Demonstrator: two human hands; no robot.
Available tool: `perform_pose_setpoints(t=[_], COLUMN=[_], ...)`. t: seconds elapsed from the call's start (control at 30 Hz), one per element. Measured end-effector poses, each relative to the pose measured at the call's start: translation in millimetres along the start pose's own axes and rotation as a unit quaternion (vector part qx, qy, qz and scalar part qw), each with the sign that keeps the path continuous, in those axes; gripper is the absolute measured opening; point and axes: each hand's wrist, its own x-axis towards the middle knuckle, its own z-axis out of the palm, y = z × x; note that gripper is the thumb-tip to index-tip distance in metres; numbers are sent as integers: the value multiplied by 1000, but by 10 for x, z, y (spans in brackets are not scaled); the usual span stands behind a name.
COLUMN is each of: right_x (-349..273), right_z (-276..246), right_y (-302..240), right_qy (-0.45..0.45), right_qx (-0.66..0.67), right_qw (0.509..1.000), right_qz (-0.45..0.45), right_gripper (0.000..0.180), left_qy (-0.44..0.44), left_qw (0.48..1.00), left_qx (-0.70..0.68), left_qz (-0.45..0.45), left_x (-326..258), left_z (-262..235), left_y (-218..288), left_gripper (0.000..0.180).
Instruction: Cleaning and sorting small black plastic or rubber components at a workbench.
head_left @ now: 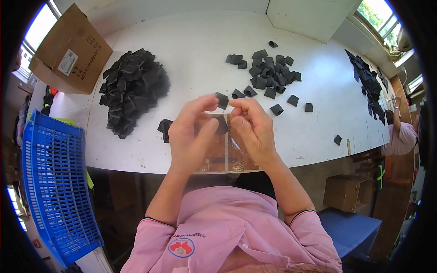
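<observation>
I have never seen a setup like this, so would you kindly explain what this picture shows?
Of course. There is no machine here: a person works with two bare hands, and the picture comes from a wide fisheye camera on that person's head, looking down, which is why straight edges bend.

The left hand and right hand are raised close together near the front edge of a white table. Small dark pieces show between them; whether either hand grips one is hard to tell.

On the table, a large black heap lies to the left, and a looser group of black pieces, some tube-like, lies beyond the hands. At far left are a cardboard box and a blue plastic basket.
</observation>
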Motion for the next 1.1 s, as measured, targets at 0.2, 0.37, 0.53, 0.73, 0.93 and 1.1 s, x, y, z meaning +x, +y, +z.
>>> perform_pose_setpoints(t=[0.2, 0.37, 0.53, 0.73, 0.93, 1.1], right_x=[-54, 32, -25, -62, 257, -101], right_z=[113, 137, 111, 122, -282, -159], right_y=[-168, -187, -21, 11, -174, 178], right_qy=[22, 61, 33, 38, -15, 40], right_qx=[-172, -211, -176, -211, 244, 142], right_qw=[968, 944, 950, 943, 954, 969], right_qz=[-184, -245, -256, -255, 172, 197], right_gripper=[28, 21, 19, 19, 18, 28], left_qy=[102, 181, 171, 133, 98, 13], left_qw=[971, 887, 914, 963, 987, 902], left_qx=[-209, -388, -329, -201, 36, 428], left_qz=[-58, -171, -163, -120, -121, -59], left_x=[-68, -111, -239, -248, -329, -420], left_z=[54, 76, 83, 6, -243, -163], left_y=[-20, 47, 64, -41, -483, -845], left_gripper=[10, 8, 8, 7, 11, 28])
